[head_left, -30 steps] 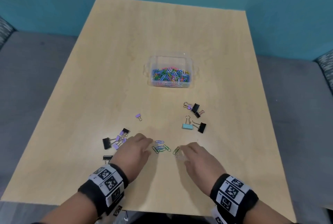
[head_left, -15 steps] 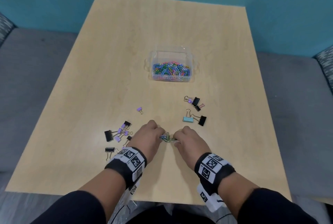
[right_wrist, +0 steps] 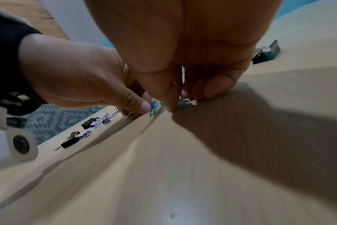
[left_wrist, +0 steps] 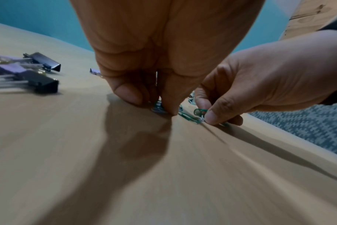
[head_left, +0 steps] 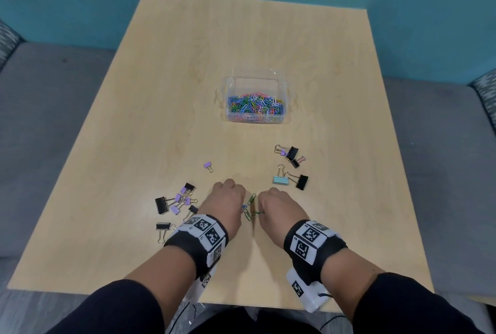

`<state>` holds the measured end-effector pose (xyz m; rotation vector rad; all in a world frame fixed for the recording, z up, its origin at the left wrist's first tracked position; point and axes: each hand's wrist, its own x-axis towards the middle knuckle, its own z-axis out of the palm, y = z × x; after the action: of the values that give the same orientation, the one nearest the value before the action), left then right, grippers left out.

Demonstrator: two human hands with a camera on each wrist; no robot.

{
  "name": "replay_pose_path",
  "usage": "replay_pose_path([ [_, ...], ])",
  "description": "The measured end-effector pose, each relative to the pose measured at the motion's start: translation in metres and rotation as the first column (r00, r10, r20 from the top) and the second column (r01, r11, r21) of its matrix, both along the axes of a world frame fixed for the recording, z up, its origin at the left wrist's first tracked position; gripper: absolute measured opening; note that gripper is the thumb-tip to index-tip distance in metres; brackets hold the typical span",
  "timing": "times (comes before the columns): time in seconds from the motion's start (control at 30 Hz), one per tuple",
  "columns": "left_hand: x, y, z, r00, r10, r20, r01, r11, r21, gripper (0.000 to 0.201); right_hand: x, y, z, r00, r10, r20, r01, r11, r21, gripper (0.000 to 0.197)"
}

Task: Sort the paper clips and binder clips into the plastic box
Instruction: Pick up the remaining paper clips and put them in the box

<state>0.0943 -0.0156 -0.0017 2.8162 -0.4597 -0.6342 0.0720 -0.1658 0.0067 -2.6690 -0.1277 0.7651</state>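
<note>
A clear plastic box [head_left: 285, 89] near the table's middle holds a heap of coloured paper clips [head_left: 255, 107]. A few loose green and blue paper clips [head_left: 251, 199] lie close to the front edge, between my two hands. My left hand [head_left: 240, 203] has its fingers curled down on the table, and thumb and fingertips [left_wrist: 129, 94] pinch blue and green clips [left_wrist: 157, 107]. My right hand [head_left: 261, 209] pinches a green paper clip [left_wrist: 199, 112] between thumb and forefinger. In the right wrist view its fingertips [right_wrist: 212, 89] press the table around a pale clip [right_wrist: 184, 101].
Black and purple binder clips [head_left: 177, 199] lie scattered left of my left hand, with one small purple clip [head_left: 208, 166] apart. A second group with a light-blue clip [head_left: 280, 180] and black ones [head_left: 302, 182] lies at the right. Grey upholstery surrounds the wooden table [head_left: 241, 38].
Both hands have closed in on the loose paper clips from either side. Their fingers, stretched out a second ago, are now curled and pinching the clips.
</note>
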Motion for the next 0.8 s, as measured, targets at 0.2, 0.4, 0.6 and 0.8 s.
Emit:
replay_pose_path([
  [0.2,-0.008,0.0,0.003,1.0,-0.006,0.007,0.006,1.0,0.0,0.022,-0.004,0.001,0.005,0.995,0.088,0.044,-0.087,0.996,-0.025,0.022],
  [0.4,-0.012,0.001,0.006,0.999,0.03,-0.015,-0.03,0.998,-0.049,0.025,-0.004,0.001,0.006,0.991,0.12,0.055,-0.118,0.992,-0.041,0.023],
  [0.6,-0.002,0.008,0.015,0.94,0.282,-0.193,-0.327,0.908,-0.262,0.016,0.003,-0.008,0.014,0.997,0.079,-0.008,-0.078,0.994,0.078,0.012],
  [0.8,0.062,0.011,0.04,0.924,0.355,-0.145,-0.382,0.82,-0.427,0.019,0.061,-0.026,0.045,0.987,-0.156,-0.039,0.161,0.941,0.299,0.008],
])
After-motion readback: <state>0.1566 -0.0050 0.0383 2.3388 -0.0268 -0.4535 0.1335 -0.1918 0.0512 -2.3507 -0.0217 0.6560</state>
